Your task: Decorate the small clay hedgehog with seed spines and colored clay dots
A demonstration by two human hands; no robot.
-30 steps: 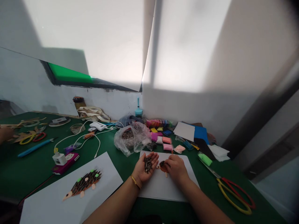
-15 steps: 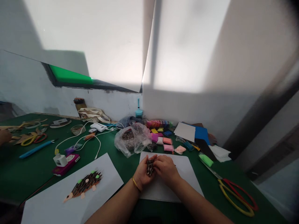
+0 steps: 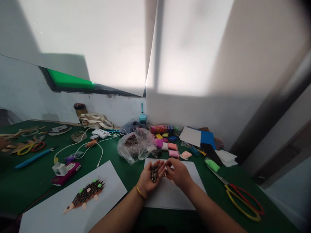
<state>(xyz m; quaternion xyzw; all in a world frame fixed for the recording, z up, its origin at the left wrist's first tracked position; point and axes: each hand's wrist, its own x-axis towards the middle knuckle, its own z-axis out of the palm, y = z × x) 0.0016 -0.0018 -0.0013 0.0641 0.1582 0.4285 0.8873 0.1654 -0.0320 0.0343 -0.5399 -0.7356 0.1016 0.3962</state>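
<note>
My left hand (image 3: 146, 180) is palm up over a white sheet of paper (image 3: 167, 200), cupping a small heap of dark striped sunflower seeds (image 3: 154, 173). Just to its right, my right hand (image 3: 179, 173) is closed, thumb and fingers pinched together near the left fingertips. Whatever sits in that pinch is too small to make out. Under the right hand, bits of peach and orange clay (image 3: 172, 182) peek out on the paper, mostly hidden. A finished-looking hedgehog picture (image 3: 87, 193) with seed spines and green and pink clay dots lies on another sheet at left.
A plastic bag of seeds (image 3: 132, 145) stands behind the paper, beside several clay packets (image 3: 173, 146). Large scissors (image 3: 239, 195) lie at right. Toward the left are a power bank (image 3: 66, 174) with white cables and a blue pen-like tool (image 3: 34, 158). Another person's hand (image 3: 3, 142) shows far left.
My right hand has lifted off the seeds and shifted right, in a pinch. My left fingers have uncurled, showing more of the heap. The whole view has shifted slightly.
</note>
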